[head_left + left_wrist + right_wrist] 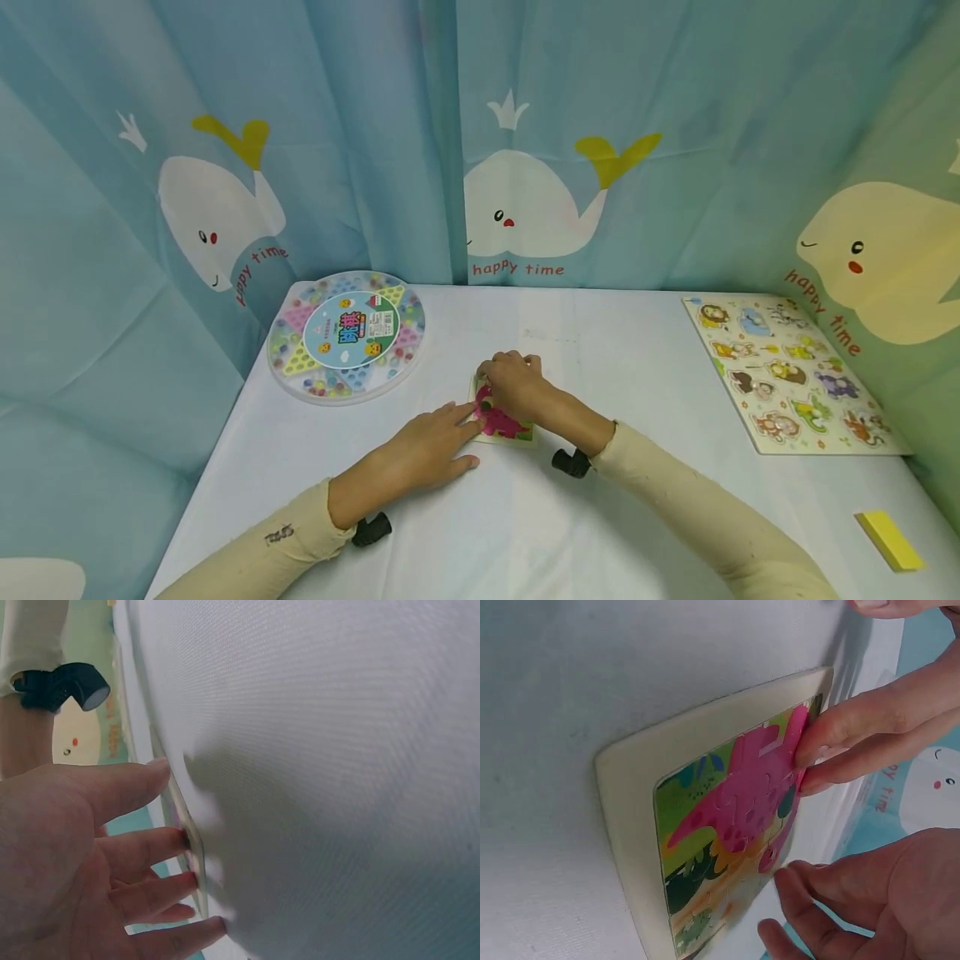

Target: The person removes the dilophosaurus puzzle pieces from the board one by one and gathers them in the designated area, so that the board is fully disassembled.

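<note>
A small jigsaw puzzle (pixel 501 427) with a pink dinosaur lies on the white table in the head view. Its pale tray (pixel 626 795) and fitted pieces show closely in the right wrist view. My left hand (pixel 427 446) is at the puzzle's left side, fingers fairly straight, index and middle fingertips resting on it. The left thumb stays off to the near side. Over the far part of the puzzle, my right hand (pixel 517 387) bends its fingers, and its thumb and index tips meet at the picture's edge (pixel 769 866). Whether a piece sits between those tips is hidden.
A round Chinese checkers box (pixel 352 333) with coloured marbles stands at the back left. An animal puzzle board (pixel 795 375) lies along the right side. Near the front right is a yellow block (pixel 890 542). Blue whale-print curtains (pixel 375 125) close off the back and sides.
</note>
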`<state>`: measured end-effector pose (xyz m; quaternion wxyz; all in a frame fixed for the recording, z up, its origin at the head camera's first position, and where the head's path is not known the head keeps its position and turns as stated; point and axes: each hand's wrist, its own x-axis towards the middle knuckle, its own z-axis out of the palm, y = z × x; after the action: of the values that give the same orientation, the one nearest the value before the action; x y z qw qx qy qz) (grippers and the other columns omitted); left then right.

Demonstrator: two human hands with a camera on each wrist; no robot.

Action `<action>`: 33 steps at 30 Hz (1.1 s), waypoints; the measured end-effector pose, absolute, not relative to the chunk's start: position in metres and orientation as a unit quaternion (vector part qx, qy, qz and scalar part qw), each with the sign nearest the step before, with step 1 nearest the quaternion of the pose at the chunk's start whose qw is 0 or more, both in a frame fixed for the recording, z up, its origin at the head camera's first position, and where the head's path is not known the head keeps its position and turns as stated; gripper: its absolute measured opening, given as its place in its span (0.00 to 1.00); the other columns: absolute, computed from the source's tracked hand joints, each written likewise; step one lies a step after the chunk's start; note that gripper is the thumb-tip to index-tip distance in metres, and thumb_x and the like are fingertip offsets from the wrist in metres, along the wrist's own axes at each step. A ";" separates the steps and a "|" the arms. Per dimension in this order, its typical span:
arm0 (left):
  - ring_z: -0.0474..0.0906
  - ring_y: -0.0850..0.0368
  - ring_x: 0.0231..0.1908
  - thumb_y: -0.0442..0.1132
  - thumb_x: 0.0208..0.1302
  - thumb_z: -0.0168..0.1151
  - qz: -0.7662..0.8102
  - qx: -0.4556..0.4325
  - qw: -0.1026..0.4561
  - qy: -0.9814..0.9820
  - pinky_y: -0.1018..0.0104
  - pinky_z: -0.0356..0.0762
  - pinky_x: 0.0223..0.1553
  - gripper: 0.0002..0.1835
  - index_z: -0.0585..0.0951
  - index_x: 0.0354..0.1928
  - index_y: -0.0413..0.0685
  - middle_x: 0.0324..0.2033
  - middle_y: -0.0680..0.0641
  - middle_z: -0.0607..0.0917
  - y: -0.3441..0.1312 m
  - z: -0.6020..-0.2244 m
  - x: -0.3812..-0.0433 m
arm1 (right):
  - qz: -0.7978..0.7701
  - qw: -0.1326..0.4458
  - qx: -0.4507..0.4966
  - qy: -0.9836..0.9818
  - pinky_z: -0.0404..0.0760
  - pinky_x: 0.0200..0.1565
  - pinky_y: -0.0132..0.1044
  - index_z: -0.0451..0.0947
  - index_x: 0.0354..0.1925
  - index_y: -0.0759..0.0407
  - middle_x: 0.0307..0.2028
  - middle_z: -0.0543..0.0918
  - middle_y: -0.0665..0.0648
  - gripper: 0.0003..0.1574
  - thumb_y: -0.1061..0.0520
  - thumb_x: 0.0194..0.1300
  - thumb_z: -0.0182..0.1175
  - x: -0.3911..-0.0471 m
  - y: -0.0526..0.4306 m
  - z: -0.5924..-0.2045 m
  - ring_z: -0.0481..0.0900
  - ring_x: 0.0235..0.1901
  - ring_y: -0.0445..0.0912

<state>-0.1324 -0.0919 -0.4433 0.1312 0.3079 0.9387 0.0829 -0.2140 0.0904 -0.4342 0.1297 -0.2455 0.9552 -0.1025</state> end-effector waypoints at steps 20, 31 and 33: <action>0.67 0.39 0.76 0.54 0.77 0.62 0.096 0.299 0.141 0.939 0.42 0.72 0.70 0.30 0.76 0.74 0.49 0.77 0.43 0.69 -0.094 -0.449 -0.136 | -0.114 0.124 -0.260 0.951 0.68 0.65 0.66 0.78 0.67 0.63 0.50 0.90 0.56 0.31 0.64 0.67 0.71 -0.214 0.089 -0.424 0.79 0.63 0.59; 0.68 0.38 0.75 0.54 0.77 0.61 0.086 0.300 0.135 0.940 0.43 0.74 0.69 0.30 0.76 0.74 0.49 0.77 0.43 0.70 -0.092 -0.451 -0.136 | -0.121 0.152 -0.249 0.949 0.66 0.67 0.67 0.76 0.69 0.61 0.51 0.90 0.53 0.33 0.66 0.68 0.68 -0.221 0.088 -0.420 0.74 0.68 0.60; 0.68 0.38 0.75 0.54 0.77 0.61 0.086 0.300 0.136 0.940 0.43 0.74 0.70 0.30 0.76 0.74 0.50 0.77 0.43 0.70 -0.093 -0.451 -0.136 | -0.121 0.153 -0.249 0.948 0.67 0.66 0.67 0.75 0.69 0.61 0.51 0.90 0.53 0.33 0.66 0.68 0.68 -0.221 0.088 -0.420 0.74 0.68 0.60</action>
<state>-0.1359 -0.0927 -0.4510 0.1363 0.2997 0.9404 0.0857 -0.2208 0.0876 -0.4196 0.1535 -0.2491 0.9485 -0.1214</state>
